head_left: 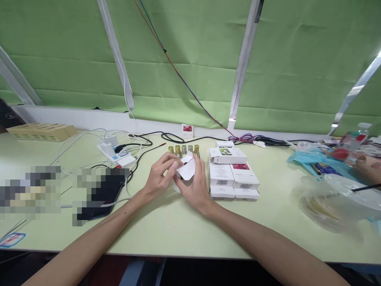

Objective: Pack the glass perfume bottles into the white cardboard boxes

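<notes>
A white carton [187,171] sits between the person's two hands near the middle of the pale green worktop [166,230], its end open and its flaps standing up towards the camera. The right hand [195,190] is wrapped around the carton's near and right sides, grasping it with fingers along one side and thumb in front. The left hand [162,174] has its fingers bent in at the flaps, fingertips touching the card; whether they pinch a flap or only press on it, I cannot tell from this angle.

Just beyond the carton stands a row of five small bottles [184,149], three with gold caps and two with silver, their lower parts mostly hidden. To the right, near the right hand, is a stack of white boxes [222,180], some with barcodes facing the person; the uppermost front box [228,155] bears a green picture. A little card with a red picture [187,131] leans at the back wall. On the left lie a white power strip [110,154] and tangled cables; far right, a clear lidded container [327,204] with a black straw rests near a blue plastic bag [309,159].
</notes>
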`<action>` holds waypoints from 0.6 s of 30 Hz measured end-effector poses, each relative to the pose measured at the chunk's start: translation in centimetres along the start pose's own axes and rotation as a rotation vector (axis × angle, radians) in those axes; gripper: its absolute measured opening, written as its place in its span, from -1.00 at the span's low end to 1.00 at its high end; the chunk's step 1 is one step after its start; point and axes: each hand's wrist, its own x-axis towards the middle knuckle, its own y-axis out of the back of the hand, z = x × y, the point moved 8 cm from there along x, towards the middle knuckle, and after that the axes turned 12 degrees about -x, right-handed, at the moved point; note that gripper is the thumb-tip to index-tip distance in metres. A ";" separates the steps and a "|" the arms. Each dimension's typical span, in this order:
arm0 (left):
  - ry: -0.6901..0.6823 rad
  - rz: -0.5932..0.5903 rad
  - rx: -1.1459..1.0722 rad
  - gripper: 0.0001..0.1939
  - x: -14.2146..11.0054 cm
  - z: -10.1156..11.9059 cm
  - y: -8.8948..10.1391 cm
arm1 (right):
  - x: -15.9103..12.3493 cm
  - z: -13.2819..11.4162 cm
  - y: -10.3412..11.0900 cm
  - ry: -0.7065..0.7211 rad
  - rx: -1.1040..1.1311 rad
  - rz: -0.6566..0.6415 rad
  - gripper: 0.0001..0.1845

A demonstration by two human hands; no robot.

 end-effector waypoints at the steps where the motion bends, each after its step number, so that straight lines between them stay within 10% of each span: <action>1: 0.000 -0.001 0.000 -0.62 0.0 0.0 0.0 | 0.0 0.0 0.0 0.001 0.005 0.001 -0.13; 18: 0.109 -0.047 -0.091 -0.59 0.0 -1.1 -0.5 | -0.1 0.1 0.1 0.005 -0.026 0.013 -0.13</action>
